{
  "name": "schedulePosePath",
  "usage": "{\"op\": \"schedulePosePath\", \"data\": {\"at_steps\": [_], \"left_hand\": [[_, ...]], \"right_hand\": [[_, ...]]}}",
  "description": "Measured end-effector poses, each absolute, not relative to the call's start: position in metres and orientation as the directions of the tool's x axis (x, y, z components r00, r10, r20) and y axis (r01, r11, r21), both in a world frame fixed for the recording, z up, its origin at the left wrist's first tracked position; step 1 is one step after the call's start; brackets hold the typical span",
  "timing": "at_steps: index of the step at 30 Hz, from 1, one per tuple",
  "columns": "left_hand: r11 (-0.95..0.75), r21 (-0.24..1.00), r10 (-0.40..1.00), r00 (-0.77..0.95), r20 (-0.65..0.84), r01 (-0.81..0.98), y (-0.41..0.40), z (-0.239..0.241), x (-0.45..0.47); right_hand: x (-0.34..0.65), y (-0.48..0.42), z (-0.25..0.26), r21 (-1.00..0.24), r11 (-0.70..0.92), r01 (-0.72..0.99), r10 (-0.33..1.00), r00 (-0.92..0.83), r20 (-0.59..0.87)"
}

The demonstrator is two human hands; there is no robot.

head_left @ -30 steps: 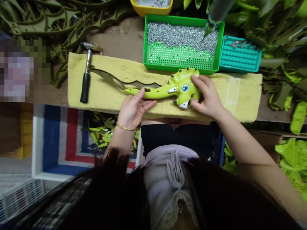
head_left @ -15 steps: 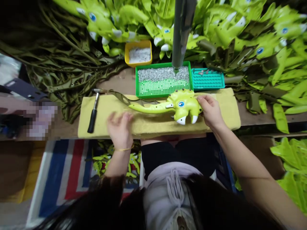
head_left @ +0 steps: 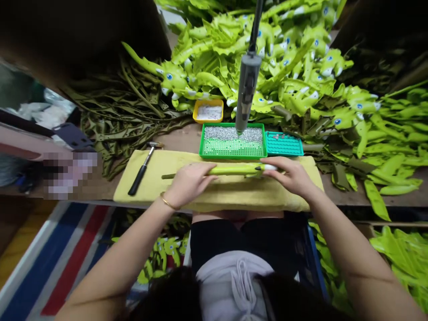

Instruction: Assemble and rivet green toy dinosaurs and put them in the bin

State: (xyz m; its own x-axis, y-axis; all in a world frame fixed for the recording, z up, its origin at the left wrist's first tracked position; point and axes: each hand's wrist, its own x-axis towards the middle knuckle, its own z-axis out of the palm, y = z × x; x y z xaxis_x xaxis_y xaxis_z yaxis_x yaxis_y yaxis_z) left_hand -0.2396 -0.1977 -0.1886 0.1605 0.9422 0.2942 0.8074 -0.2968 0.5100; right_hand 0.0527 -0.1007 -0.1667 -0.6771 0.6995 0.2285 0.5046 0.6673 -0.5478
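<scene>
A lime-green dinosaur toy sword (head_left: 234,169) stands on edge across the yellow cloth pad (head_left: 227,194), its dark olive blade tip pointing left. My left hand (head_left: 189,182) grips it near the middle, fingers curled over the top. My right hand (head_left: 289,174) holds the dinosaur-head end, which shows a white horn. A grey hanging screwdriver (head_left: 246,91) dangles above a green tray of small screws (head_left: 232,141) just behind the toy.
A hammer (head_left: 142,168) lies on the pad's left end. A teal tray (head_left: 284,145) and a yellow tub (head_left: 207,111) sit near the green tray. Heaps of green dinosaur parts (head_left: 301,67) and olive blades (head_left: 123,116) crowd the bench behind and right. A striped crate stands below left.
The toy has been turned from lying flat to standing on edge. My left hand moved back onto it. The view tilted up and now shows more of the bench.
</scene>
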Motion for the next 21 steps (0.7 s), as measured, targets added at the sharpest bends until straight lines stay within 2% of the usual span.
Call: {"op": "schedulePosePath", "data": {"at_steps": [3, 5, 7, 10, 12, 15, 17, 18, 20, 21], "left_hand": [[-0.296, 0.521, 0.936, 0.134, 0.325, 0.801, -0.206, -0.188, -0.252], [-0.322, 0.488, 0.919, 0.143, 0.368, 0.812, -0.208, -0.188, -0.249], [-0.361, 0.429, 0.890, 0.169, 0.423, 0.828, -0.208, -0.187, -0.240], [-0.437, 0.359, 0.825, 0.208, 0.525, 0.825, -0.205, -0.183, -0.226], [-0.478, 0.328, 0.774, 0.214, 0.597, 0.815, -0.201, -0.181, -0.223], [-0.535, 0.264, 0.698, 0.243, 0.674, 0.803, -0.195, -0.182, -0.234], [-0.584, 0.239, 0.703, 0.336, 0.627, 0.776, -0.195, -0.191, -0.253], [-0.606, 0.233, 0.711, 0.386, 0.588, 0.761, -0.198, -0.198, -0.265], [-0.634, 0.230, 0.724, 0.462, 0.512, 0.738, -0.210, -0.216, -0.289], [-0.642, 0.222, 0.723, 0.483, 0.494, 0.734, -0.218, -0.227, -0.299]], "right_hand": [[0.037, -0.097, -0.161, -0.382, 0.751, 0.539, 0.648, -0.713, 0.267], [0.015, -0.101, -0.160, -0.326, 0.835, 0.443, 0.536, -0.787, 0.304], [-0.009, -0.108, -0.163, -0.411, 0.853, 0.322, 0.466, -0.823, 0.323], [-0.033, -0.120, -0.172, -0.544, 0.804, 0.240, 0.489, -0.789, 0.373], [-0.038, -0.123, -0.169, -0.543, 0.805, 0.240, 0.490, -0.784, 0.380], [-0.029, -0.107, -0.145, -0.449, 0.854, 0.261, 0.455, -0.794, 0.404], [-0.002, -0.070, -0.120, -0.407, 0.856, 0.317, 0.505, -0.677, 0.535], [0.021, -0.044, -0.109, -0.416, 0.831, 0.369, 0.556, -0.557, 0.617], [0.081, 0.018, -0.093, -0.486, 0.692, 0.534, 0.667, -0.216, 0.714], [0.115, 0.051, -0.090, -0.531, 0.585, 0.613, 0.703, -0.057, 0.709]]}}
